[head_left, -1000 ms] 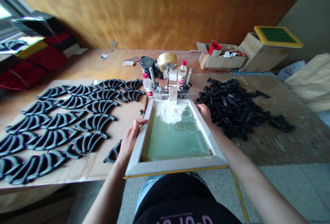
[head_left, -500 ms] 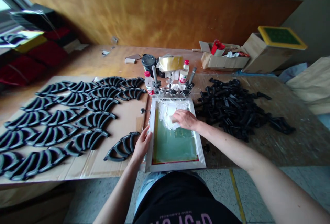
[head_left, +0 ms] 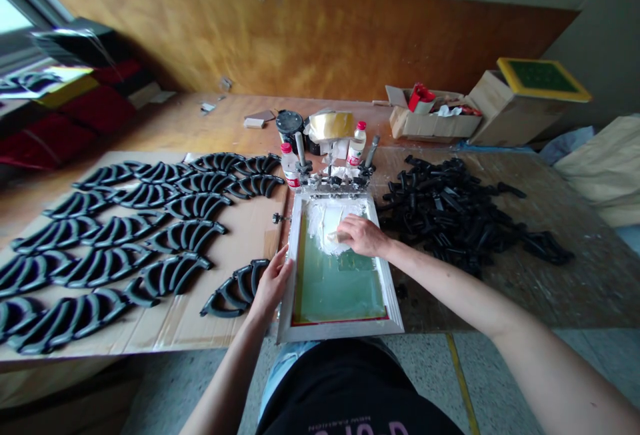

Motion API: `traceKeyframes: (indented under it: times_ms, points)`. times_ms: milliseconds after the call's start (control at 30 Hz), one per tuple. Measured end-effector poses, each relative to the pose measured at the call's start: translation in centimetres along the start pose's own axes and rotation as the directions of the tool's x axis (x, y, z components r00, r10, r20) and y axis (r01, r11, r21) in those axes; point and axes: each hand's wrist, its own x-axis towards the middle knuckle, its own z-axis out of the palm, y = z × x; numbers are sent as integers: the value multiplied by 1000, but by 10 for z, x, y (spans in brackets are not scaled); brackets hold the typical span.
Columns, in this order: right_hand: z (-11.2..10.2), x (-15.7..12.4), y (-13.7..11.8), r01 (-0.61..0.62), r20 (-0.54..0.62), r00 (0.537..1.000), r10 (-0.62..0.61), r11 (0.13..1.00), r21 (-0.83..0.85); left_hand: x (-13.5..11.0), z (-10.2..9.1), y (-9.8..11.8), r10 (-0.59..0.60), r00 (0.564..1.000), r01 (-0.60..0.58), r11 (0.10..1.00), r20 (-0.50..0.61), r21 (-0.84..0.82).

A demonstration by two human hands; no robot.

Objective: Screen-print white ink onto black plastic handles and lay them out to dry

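A screen printing frame with a metal rim and green mesh lies in front of me, its far end at a clamp fixture. My left hand grips the left rail, fingers along its outer side. Over the upper part of the mesh, my right hand is closed on a small pale scraper, which touches thick white ink. Fingers cover part of the scraper. Beside my left hand, a group of curved black handles rests on cardboard.
Rows of curved black handles cover the left side. To the right is a heap of black parts. Two red-capped bottles, a dark tub and an open carton stand behind the fixture.
My right hand has shifted slightly right with the scraper, which now leans more. The frame's near end looks a little closer to me. My left hand keeps its place on the rail.
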Motion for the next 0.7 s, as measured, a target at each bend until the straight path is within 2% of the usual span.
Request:
traceKeyframes:
  times_ms: [100,200,267,300,367,400,433,467,567,633,700]
  points:
    - [-19,33,17,-186,-70,981,183,982,-35,-11,-5,20,60,998,-60,998,-28,15]
    - [-44,53,45,-387,-152,916,372,918,-85,-21,-13,47,149,988,-147,989,-44,35]
    - [-61,46,66,-523,-269,829,491,850,-59,-23,-16,67,130,991,-130,991,-10,30]
    - [-66,37,75,-595,-332,763,555,804,-25,-21,-16,77,129,992,-129,992,12,-5]
    - [-68,13,88,-718,-388,626,677,694,52,-15,-12,98,228,973,-223,961,17,-164]
    - [-63,0,90,-749,-363,595,717,659,74,-11,-9,108,308,951,-298,921,-1,-251]
    - [-54,-11,88,-758,-314,596,739,647,82,-6,-6,118,372,928,-360,877,-23,-318]
    - [-42,-21,83,-748,-250,623,741,658,86,-2,-2,126,411,911,-398,845,-40,-357]
    - [-2,-37,57,-600,-88,792,604,797,64,5,10,137,393,916,-393,836,-81,-384]
    - [17,-37,35,-474,-23,880,474,880,-6,4,21,123,327,938,-346,847,-117,-404]
    - [25,-33,13,-404,-6,915,404,912,-78,-1,34,93,179,984,-170,899,-14,-403]
